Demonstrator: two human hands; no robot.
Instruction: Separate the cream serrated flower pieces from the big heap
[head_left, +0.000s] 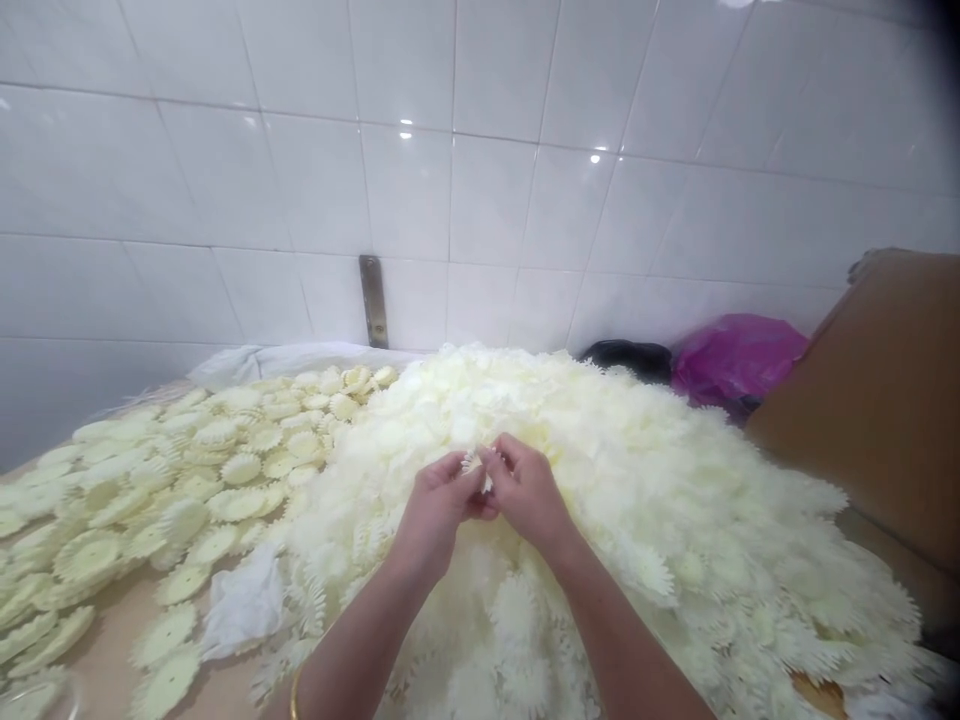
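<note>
My left hand (441, 500) and my right hand (529, 496) meet over a big heap of pale yellow, fringed flower-petal discs (645, 480). Between their closed fingertips is a petal disc (470, 461), of which only a notched white edge shows. The thumb and fingers of both hands pinch it, and the rest of it is hidden. Loose discs of the heap lie under and around both forearms.
At left, stacked scalloped discs (240, 468) cover the brown tabletop (112, 640), with a crumpled white cloth or tissue (244, 600) beside them. A cardboard box (870, 410), a magenta plastic bag (739, 355) and a black object (628, 357) stand right, before a tiled wall (495, 200).
</note>
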